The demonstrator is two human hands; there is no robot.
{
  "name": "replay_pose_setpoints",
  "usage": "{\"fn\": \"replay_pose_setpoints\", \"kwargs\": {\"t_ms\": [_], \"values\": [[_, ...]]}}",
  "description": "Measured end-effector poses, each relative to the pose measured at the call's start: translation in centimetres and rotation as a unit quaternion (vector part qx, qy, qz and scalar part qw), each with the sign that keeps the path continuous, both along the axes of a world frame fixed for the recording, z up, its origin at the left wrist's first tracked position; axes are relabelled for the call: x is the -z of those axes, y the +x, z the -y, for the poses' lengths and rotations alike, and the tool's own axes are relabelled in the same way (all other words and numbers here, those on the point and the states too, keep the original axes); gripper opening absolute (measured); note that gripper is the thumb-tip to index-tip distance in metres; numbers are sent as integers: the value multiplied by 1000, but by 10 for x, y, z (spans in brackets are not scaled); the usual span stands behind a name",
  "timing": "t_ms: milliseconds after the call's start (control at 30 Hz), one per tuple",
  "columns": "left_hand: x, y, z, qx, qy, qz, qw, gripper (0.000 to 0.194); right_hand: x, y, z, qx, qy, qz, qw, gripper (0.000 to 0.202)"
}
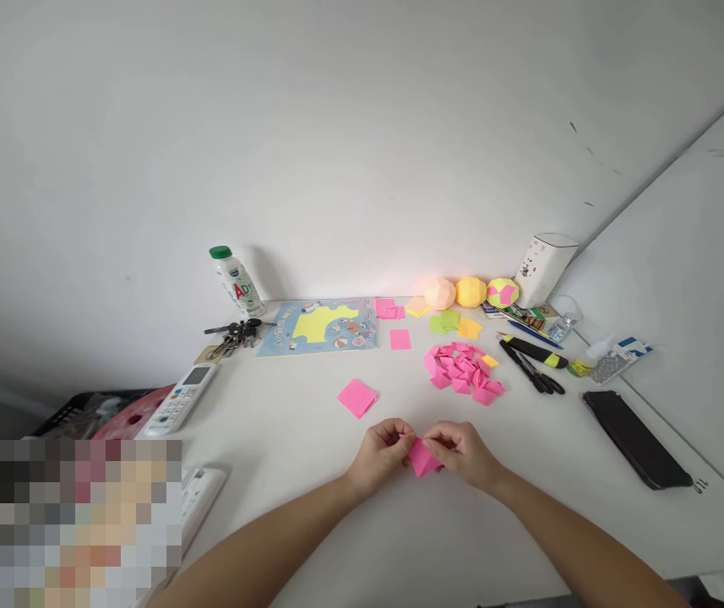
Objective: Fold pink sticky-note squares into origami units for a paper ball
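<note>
Between my two hands is a pink paper square, partly folded, held just above the white table near its front. My left hand pinches its left side between thumb and fingers. On the right side, my right hand pinches the same paper. Some of its edges are hidden behind my fingers. A small stack of pink paper squares lies beyond my left hand. Past my right hand is a heap of folded pink paper pieces with one orange piece at its edge.
Paper balls line the wall beside a white box. At right lie scissors, a cutter and a black pouch. At left are a bottle, keys, a remote and a blue sheet.
</note>
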State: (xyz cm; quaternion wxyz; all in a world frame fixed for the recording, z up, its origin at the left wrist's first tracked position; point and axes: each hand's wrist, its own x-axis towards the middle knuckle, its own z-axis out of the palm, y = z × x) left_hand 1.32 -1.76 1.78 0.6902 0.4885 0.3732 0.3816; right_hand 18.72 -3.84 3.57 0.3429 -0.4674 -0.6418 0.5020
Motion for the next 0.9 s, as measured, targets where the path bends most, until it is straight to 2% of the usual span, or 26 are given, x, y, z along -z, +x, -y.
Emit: {"fn": "replay_pose_setpoints", "kwargs": {"t_ms": [133,233,367,467,567,733,900], "values": [[-1,1,0,14,-10,3,1000,28,1,1,0,0,-39,-33,999,25],[0,1,0,0,-10,3,1000,29,-2,2,0,6,-48,-40,998,23],[3,0,-4,-43,-39,36,998,29,-8,9,-4,62,-20,-42,997,22],[3,0,-5,-51,-52,85,994,29,-9,13,-6,89,-23,-65,994,22],[1,1,-4,-29,-40,110,993,25,-6,10,-6,68,-54,-86,992,21],[-1,3,-1,-13,-35,96,995,39,3,2,-3,47,-72,-90,992,26],[3,3,-2,-18,-32,97,995,44,1,3,-6,76,-96,-113,986,25]]}}
